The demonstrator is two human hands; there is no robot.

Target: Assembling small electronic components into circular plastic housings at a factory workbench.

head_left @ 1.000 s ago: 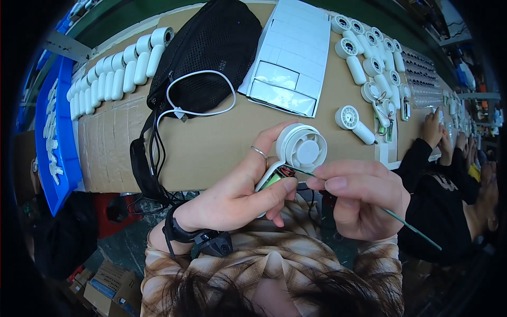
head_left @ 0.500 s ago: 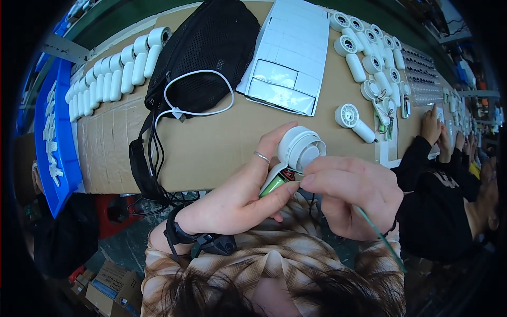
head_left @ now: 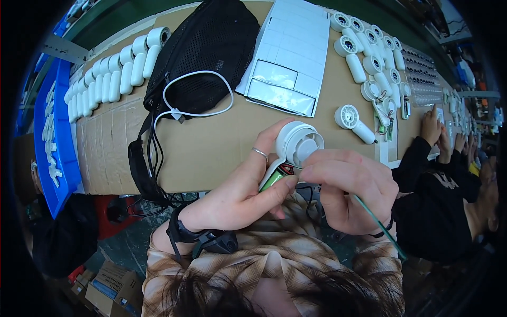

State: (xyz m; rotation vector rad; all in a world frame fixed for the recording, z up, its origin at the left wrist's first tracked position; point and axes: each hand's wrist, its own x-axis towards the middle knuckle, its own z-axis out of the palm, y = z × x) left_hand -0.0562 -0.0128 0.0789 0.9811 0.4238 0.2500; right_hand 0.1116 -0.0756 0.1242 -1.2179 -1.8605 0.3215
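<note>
My left hand [head_left: 248,190] is closed around a white handheld fan [head_left: 299,143] with its round head upward. The handle's casing is open, showing a green battery [head_left: 272,178] and red and black wires [head_left: 287,168] just below the head. My right hand [head_left: 354,187] is closed, thumb and forefinger pinched beside those wires. Out of its lower side sticks a thin green stick-like tool [head_left: 380,228]; its exact kind and working end are hidden by my fingers.
On the cardboard-covered table [head_left: 211,158] lie a black mesh bag [head_left: 206,53] with a white cable [head_left: 228,87], a white box [head_left: 288,58], a row of white fan bodies [head_left: 113,84] and several fans [head_left: 347,116]. A blue tray [head_left: 63,158] stands left. A co-worker's hands [head_left: 433,128] are at right.
The fan and my left hand have shifted slightly left and up. My right hand has moved a little left and up, still pinched by the wires with the green tool.
</note>
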